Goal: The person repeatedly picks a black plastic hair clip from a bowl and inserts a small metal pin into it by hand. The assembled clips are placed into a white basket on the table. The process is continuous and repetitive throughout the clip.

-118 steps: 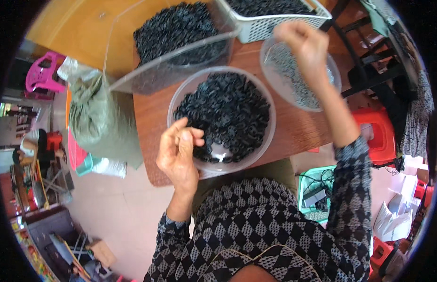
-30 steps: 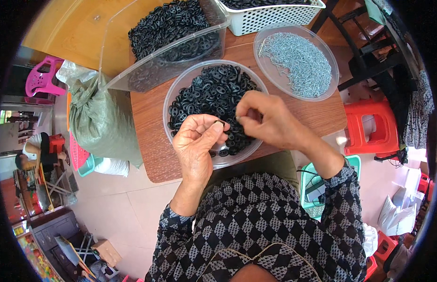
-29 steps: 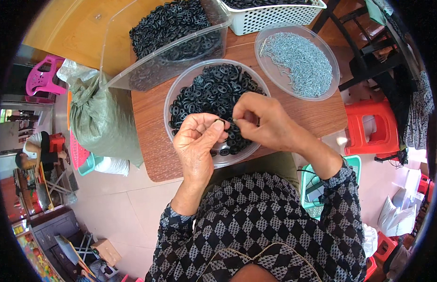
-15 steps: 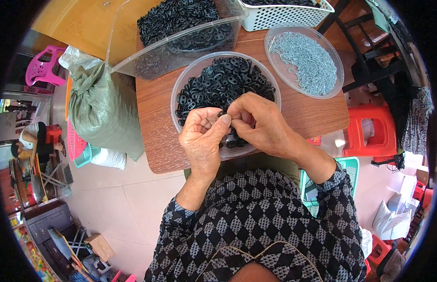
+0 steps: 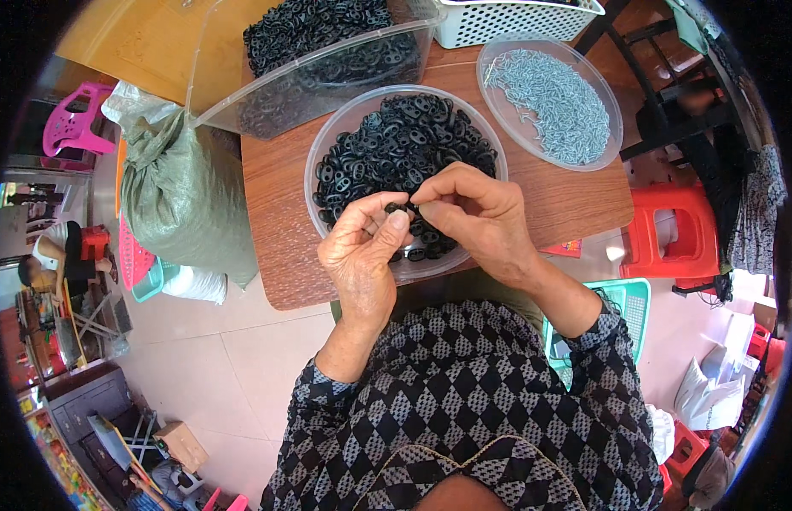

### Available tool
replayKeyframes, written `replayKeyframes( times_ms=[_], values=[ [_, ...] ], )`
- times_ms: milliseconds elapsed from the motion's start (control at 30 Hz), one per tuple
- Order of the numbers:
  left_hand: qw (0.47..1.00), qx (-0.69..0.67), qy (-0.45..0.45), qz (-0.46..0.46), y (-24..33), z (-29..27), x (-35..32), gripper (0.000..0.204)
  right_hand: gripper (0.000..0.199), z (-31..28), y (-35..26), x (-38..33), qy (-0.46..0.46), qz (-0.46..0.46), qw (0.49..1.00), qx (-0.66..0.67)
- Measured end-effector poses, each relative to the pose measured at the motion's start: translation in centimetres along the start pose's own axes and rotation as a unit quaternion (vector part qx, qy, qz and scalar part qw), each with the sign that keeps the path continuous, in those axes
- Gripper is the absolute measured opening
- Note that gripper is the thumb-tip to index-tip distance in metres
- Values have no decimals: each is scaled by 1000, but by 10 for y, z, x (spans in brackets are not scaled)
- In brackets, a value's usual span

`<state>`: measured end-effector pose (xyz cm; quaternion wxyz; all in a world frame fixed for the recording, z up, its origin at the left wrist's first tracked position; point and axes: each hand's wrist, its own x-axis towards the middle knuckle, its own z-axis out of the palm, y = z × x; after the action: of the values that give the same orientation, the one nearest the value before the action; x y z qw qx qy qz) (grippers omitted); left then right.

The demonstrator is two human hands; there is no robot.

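Note:
Over the near side of a round clear tub [image 5: 316,157], my left hand [image 5: 362,255] pinches a small black oval plastic part [image 5: 394,208] between thumb and fingertips. My right hand [image 5: 481,223] is close beside it, thumb and forefinger pressed together at the part's right edge. What those right fingertips hold, if anything, is too small to make out. Heaped in the tub are many like black two-holed parts [image 5: 404,140]. Right of the tub, a shallow clear oval dish [image 5: 616,128] carries a spread of small silvery screws [image 5: 553,106].
A large clear bin [image 5: 328,78] of black parts and a white perforated basket [image 5: 515,24] stand at the back of the wooden table [image 5: 281,255]. Left is a tied green sack [image 5: 187,200]; right, a red stool [image 5: 673,230]. A turquoise basket [image 5: 639,311] is by my right forearm.
My right hand has drawn slightly right and turned, so its fingertips no longer cover the black part. The left hand still pinches the part, now more exposed. The whole view has shifted a little.

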<state>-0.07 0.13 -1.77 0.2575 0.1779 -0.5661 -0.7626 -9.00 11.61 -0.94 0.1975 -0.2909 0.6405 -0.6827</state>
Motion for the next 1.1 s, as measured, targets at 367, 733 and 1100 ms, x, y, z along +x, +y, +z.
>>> replayKeyframes(
  times_ms=[367, 733, 1100],
  values=[
    [994, 99, -23, 26, 3, -4, -2, 14, 13, 1, -2, 0, -3, 77, 995, 69],
    [952, 277, -38, 128, 4, -5, -3, 11, 12, 3, 5, 1, -4, 61, 997, 36],
    [891, 372, 7, 259, -7, 3, -1, 8, 11, 12, 14, 0, 19, 39, 998, 41]
  ],
)
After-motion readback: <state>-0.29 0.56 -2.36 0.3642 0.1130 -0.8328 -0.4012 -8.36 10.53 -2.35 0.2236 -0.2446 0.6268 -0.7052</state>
